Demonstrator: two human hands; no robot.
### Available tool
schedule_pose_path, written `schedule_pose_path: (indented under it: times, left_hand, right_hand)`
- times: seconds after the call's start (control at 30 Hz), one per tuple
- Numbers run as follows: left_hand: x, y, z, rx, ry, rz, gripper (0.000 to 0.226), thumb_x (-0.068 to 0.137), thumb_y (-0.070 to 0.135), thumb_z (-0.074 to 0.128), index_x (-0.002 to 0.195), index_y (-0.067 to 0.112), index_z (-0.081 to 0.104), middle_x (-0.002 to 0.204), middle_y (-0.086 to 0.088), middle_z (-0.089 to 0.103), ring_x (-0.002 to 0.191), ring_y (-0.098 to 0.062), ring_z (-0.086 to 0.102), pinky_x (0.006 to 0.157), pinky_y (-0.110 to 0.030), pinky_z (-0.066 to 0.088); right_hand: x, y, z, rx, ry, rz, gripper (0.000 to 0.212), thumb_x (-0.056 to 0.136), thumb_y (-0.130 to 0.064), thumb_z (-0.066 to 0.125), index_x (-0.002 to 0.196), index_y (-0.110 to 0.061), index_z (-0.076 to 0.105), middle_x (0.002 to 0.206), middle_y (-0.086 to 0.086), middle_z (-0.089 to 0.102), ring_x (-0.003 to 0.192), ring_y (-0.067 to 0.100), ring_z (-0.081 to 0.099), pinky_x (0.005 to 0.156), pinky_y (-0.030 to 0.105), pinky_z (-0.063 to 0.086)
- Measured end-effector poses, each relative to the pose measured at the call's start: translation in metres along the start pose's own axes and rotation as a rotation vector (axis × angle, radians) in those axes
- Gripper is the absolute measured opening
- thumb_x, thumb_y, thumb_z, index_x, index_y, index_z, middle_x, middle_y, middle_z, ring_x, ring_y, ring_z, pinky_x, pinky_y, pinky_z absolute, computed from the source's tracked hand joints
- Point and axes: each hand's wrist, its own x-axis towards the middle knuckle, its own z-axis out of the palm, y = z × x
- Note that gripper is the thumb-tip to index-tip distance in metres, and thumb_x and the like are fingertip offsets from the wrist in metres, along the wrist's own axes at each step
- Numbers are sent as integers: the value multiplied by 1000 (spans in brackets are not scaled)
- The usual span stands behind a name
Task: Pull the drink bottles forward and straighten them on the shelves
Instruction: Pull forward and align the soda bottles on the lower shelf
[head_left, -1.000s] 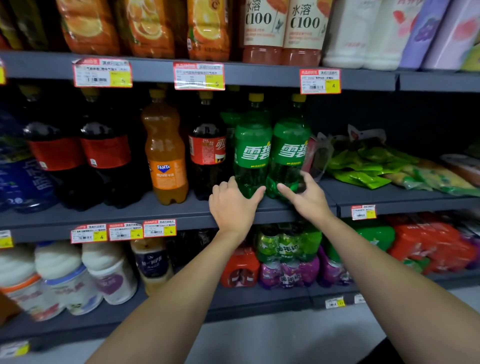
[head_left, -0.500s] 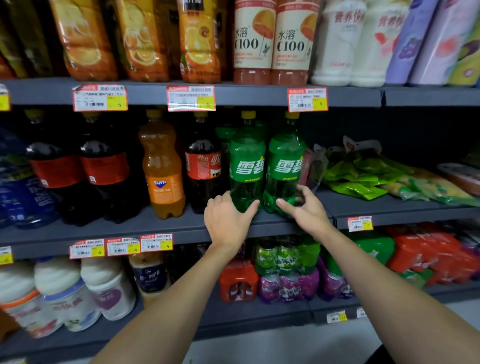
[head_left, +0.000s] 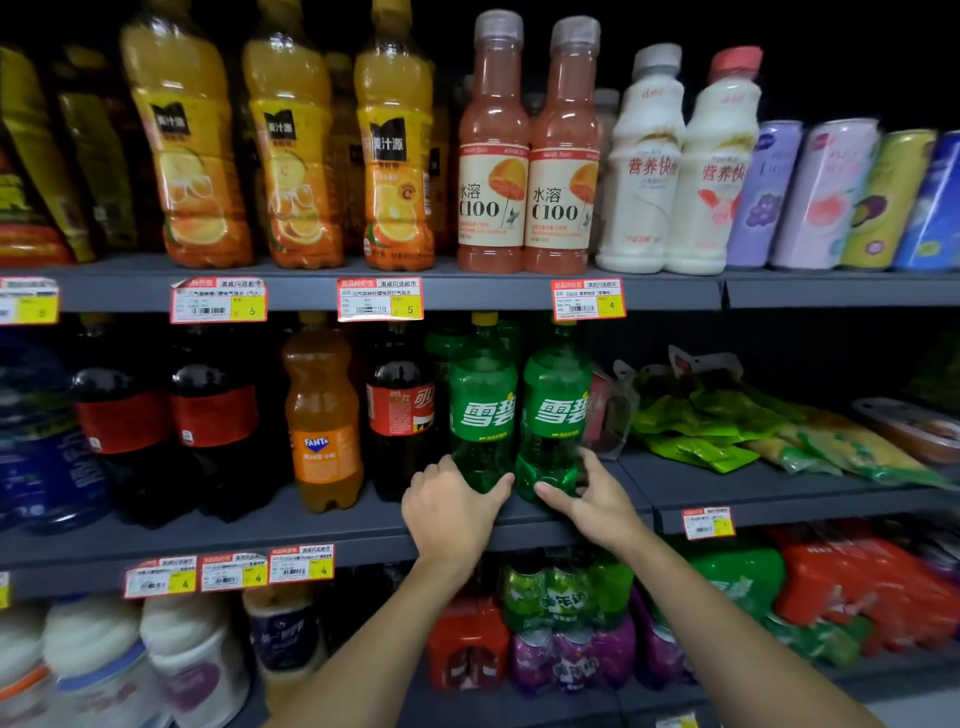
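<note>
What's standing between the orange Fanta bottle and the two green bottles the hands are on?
In the head view, one dark cola bottle with a red label stands between the orange Fanta bottle and the left green bottle. Nothing else shows in that gap.

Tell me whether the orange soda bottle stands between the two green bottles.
No. The orange soda bottle stands left of both green bottles, with a dark cola bottle between.

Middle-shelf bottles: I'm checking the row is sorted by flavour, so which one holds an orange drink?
The Fanta bottle, standing between dark cola bottles on the middle shelf. It alone is orange; the two bottles by the hands are green.
</note>
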Motion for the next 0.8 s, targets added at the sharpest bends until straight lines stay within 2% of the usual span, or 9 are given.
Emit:
schedule_pose_path:
  times: [0.13, 0.23, 0.3, 0.37, 0.47, 0.57, 0.63, 0.73, 0.8]
  left_hand:
    - [-2, 0, -1, 4, 4, 7, 74, 74, 84, 55, 103, 17, 68, 96, 1, 69, 97, -20, 63, 83, -37, 52]
    - [-2, -1, -2, 7, 16, 26, 74, 74, 84, 54, 102, 17, 68, 95, 2, 69, 96, -20, 63, 82, -36, 52]
    - [-1, -1, -3, 15, 23, 36, 75, 74, 84, 54, 103, 17, 68, 95, 1, 69, 96, -20, 63, 81, -35, 51]
    - [-1, -1, -4, 26, 29, 45, 75, 74, 85, 54, 102, 17, 68, 94, 2, 69, 96, -20, 63, 80, -34, 51]
    - [-2, 1, -4, 65, 31, 56, 74, 76, 85, 50, 102, 18, 67, 94, 2, 68, 95, -20, 62, 80, -34, 50]
    - [-7, 1, -5, 83, 41, 56, 79, 78, 85, 46, 111, 17, 66, 97, 1, 68, 98, -21, 61, 81, -34, 49]
    - [-9, 0, -7, 11, 95, 54, 82, 81, 81, 51, 123, 12, 65, 101, -2, 70, 100, -23, 62, 83, -36, 50]
    - [-7, -7, -16, -193, 262, 75, 63, 89, 64, 58, 120, 11, 70, 85, 2, 66, 85, -18, 61, 74, -36, 51]
    - [-1, -18, -25, -289, 373, 85, 47, 93, 56, 53, 110, 15, 71, 75, 10, 54, 75, -11, 52, 68, -34, 49]
  right_hand:
    - [-1, 0, -1, -1, 3, -4, 78, 79, -49, 83, 144, -31, 42, 118, -18, 60, 95, -12, 52, 86, 20, 42]
    - [-2, -1, -2, -6, 5, -7, 77, 79, -47, 83, 143, -30, 43, 110, -28, 57, 95, -11, 53, 77, 10, 42]
    - [-2, -1, -3, -18, -1, -6, 79, 79, -48, 83, 144, -30, 43, 109, -29, 56, 94, -11, 54, 74, 6, 40]
    - [-1, 0, -2, -34, -2, -14, 83, 78, -51, 83, 146, -27, 42, 119, -21, 61, 100, -5, 58, 81, 12, 45]
    - [-2, 4, 1, -62, 22, -45, 87, 78, -57, 80, 149, -25, 41, 137, -8, 60, 122, 12, 58, 103, 32, 48]
    - [-5, 4, 7, -88, 97, -99, 93, 76, -65, 75, 150, -22, 40, 144, -4, 54, 133, 17, 51, 110, 42, 44]
    - [-7, 1, 13, -113, 194, -124, 98, 75, -70, 73, 151, -20, 37, 147, -3, 49, 138, 18, 43, 114, 44, 39]
    - [-11, -8, 23, -123, 387, -151, 95, 76, -71, 71, 147, -17, 39, 143, 1, 45, 136, 21, 40, 110, 41, 38]
    - [-16, -18, 31, -27, 548, -182, 80, 78, -67, 71, 135, -18, 44, 129, 0, 46, 122, 20, 45, 102, 44, 45]
